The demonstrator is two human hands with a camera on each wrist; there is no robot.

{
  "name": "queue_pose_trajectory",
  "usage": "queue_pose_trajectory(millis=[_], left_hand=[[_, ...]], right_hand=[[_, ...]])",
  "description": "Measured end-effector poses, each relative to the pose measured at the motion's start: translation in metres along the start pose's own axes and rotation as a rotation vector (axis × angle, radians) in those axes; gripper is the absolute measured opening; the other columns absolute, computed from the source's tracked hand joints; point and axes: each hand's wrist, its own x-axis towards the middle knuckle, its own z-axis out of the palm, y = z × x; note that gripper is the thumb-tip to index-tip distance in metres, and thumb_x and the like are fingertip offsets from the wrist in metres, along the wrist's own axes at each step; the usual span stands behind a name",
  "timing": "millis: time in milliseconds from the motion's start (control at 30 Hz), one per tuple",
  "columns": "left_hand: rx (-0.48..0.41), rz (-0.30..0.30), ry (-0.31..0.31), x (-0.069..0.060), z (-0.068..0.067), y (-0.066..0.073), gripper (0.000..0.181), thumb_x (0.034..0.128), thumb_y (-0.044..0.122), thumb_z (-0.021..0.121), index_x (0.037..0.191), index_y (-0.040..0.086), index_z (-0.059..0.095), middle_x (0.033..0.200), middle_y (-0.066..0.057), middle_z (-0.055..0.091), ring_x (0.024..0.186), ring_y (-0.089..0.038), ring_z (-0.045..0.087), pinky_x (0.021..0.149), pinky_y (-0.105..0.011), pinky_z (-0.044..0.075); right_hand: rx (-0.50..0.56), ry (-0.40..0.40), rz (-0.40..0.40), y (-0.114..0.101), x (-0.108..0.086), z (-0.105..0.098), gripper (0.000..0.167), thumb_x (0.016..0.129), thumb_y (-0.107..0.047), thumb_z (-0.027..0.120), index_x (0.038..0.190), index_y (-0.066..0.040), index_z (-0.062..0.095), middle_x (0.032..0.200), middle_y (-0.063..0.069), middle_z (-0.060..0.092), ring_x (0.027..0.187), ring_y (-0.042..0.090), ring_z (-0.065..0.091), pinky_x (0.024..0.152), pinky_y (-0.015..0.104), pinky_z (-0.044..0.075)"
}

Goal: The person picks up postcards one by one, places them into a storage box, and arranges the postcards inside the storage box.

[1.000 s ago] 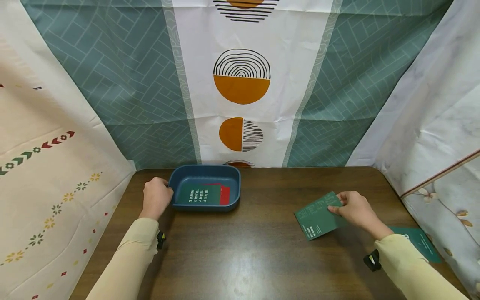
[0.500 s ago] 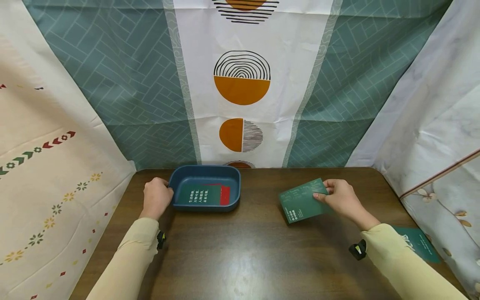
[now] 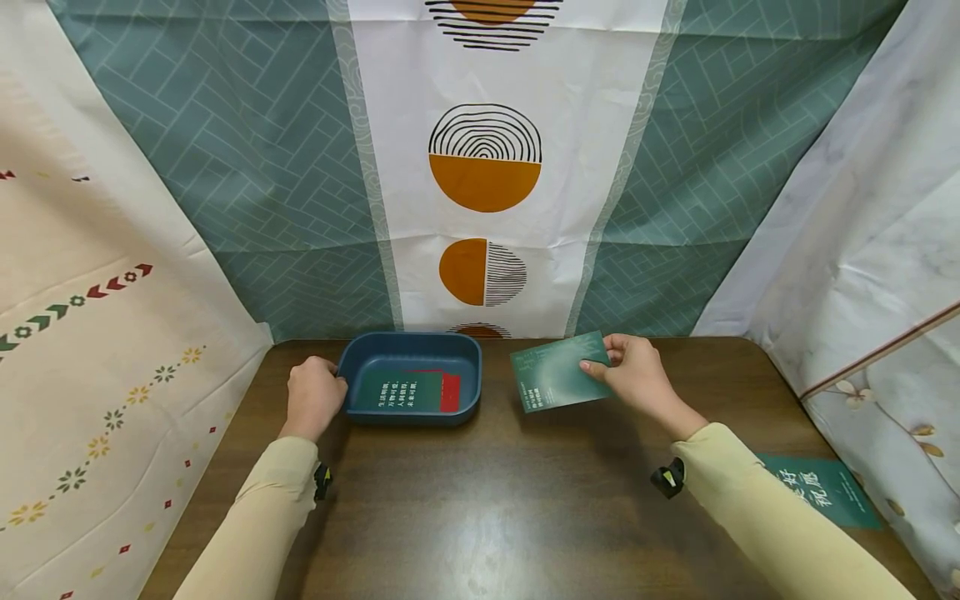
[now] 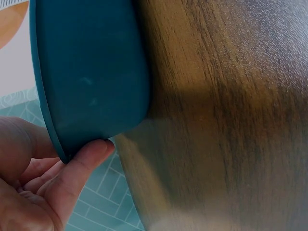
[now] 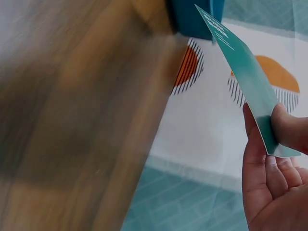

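Note:
A blue tray (image 3: 472, 379) with raised walls stands at the back left of the table. My left hand (image 3: 313, 393) grips its left rim; the left wrist view shows thumb and fingers (image 4: 89, 156) pinching the tray's edge. Inside lie a green card (image 3: 397, 390) with white writing and, partly under it, a red card (image 3: 450, 392). To the right of the tray, my right hand (image 3: 637, 372) pinches another green card (image 3: 562, 372) by its right edge, held tilted above the table. In the right wrist view the thumb presses on one face of this card (image 5: 245, 72), fingers behind.
One more green card (image 3: 825, 492) with white writing lies at the table's right edge, partly hidden by the right sleeve. The brown wooden table (image 3: 480, 500) ends at a patterned cloth (image 3: 487, 183) behind; cloths also hang at both sides.
My right hand has carried its green card leftward and toward the back, closer to the tray. The left hand and tray have stayed in place.

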Motion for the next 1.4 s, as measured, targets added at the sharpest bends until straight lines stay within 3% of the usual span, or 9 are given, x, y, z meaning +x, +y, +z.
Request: queue_pose_trajectory(millis=[133,333,400,500,700,900,1200,1300,1400], left_hand=[[-0.006,-0.003,0.005,-0.001,0.0,0.001,0.026,0.0807,0.009,0.056,0.096,-0.006,0.071,0.098,-0.026,0.068,0.086,-0.044,0.064,0.074,-0.053,0.052],[-0.005,0.005,0.016,-0.001,0.001,0.001,0.025,0.0803,0.008,0.056,0.094,-0.006,0.071,0.096,-0.026,0.069,0.085,-0.044,0.065,0.073,-0.053,0.052],[-0.003,0.006,0.017,-0.001,0.001,0.0,0.025,0.0808,0.008,0.056,0.095,-0.006,0.071,0.096,-0.026,0.069,0.086,-0.044,0.065,0.073,-0.053,0.052],[-0.004,0.009,0.009,-0.002,0.001,-0.001,0.026,0.0815,0.008,0.055,0.095,-0.007,0.071,0.097,-0.027,0.069,0.085,-0.044,0.065,0.073,-0.053,0.053],[-0.006,0.01,-0.001,-0.001,0.001,-0.002,0.025,0.0812,0.008,0.055,0.094,-0.007,0.071,0.096,-0.027,0.069,0.079,-0.04,0.065,0.069,-0.051,0.054],[-0.006,0.002,-0.014,-0.001,-0.001,-0.001,0.025,0.082,0.009,0.055,0.093,-0.007,0.071,0.093,-0.026,0.069,0.075,-0.036,0.064,0.067,-0.049,0.054],[-0.007,-0.012,-0.017,-0.002,-0.002,0.001,0.026,0.0826,0.009,0.055,0.096,-0.008,0.07,0.096,-0.027,0.069,0.081,-0.04,0.065,0.072,-0.051,0.054],[-0.008,-0.014,-0.02,-0.002,0.0,0.001,0.027,0.0828,0.01,0.055,0.097,-0.008,0.07,0.097,-0.027,0.068,0.083,-0.04,0.065,0.073,-0.052,0.054],[-0.007,-0.021,-0.02,-0.001,0.001,0.001,0.027,0.083,0.01,0.056,0.097,-0.007,0.07,0.097,-0.026,0.069,0.084,-0.039,0.065,0.074,-0.051,0.054]], right_hand=[[0.048,-0.016,-0.009,-0.017,0.007,0.009,0.035,0.079,-0.03,0.073,0.085,-0.003,0.051,0.067,-0.001,0.023,0.063,0.016,0.027,0.056,0.028,0.028],[0.095,-0.048,-0.006,-0.039,0.017,0.024,0.046,0.078,-0.03,0.074,0.112,-0.002,0.06,0.075,0.0,0.035,0.08,0.018,0.037,0.067,0.031,0.036],[0.11,-0.059,-0.004,-0.046,0.02,0.03,0.049,0.078,-0.032,0.074,0.114,-0.001,0.06,0.078,0.003,0.043,0.082,0.018,0.039,0.067,0.031,0.038],[0.132,-0.08,-0.001,-0.058,0.024,0.04,0.045,0.078,-0.033,0.074,0.107,-0.001,0.062,0.076,0.005,0.042,0.078,0.018,0.038,0.064,0.03,0.037],[0.285,-0.149,0.01,-0.082,0.031,0.063,0.024,0.078,-0.029,0.074,0.095,-0.013,0.067,0.071,0.004,0.066,0.062,0.015,0.058,0.056,0.026,0.041],[0.383,-0.155,0.057,-0.096,0.04,0.085,0.026,0.077,-0.025,0.075,0.096,-0.011,0.064,0.08,0.004,0.072,0.067,0.014,0.069,0.063,0.026,0.054],[0.555,-0.223,0.099,-0.112,0.051,0.115,0.019,0.088,-0.017,0.063,0.098,-0.001,0.066,0.078,0.008,0.071,0.068,0.015,0.069,0.062,0.031,0.057],[0.544,-0.267,0.103,-0.117,0.052,0.124,0.014,0.089,-0.016,0.062,0.084,-0.004,0.059,0.06,0.0,0.055,0.059,0.011,0.06,0.057,0.031,0.055],[0.522,-0.294,0.084,-0.121,0.051,0.133,0.027,0.089,-0.017,0.062,0.071,-0.008,0.043,0.052,-0.004,0.031,0.051,0.011,0.043,0.05,0.029,0.049]])
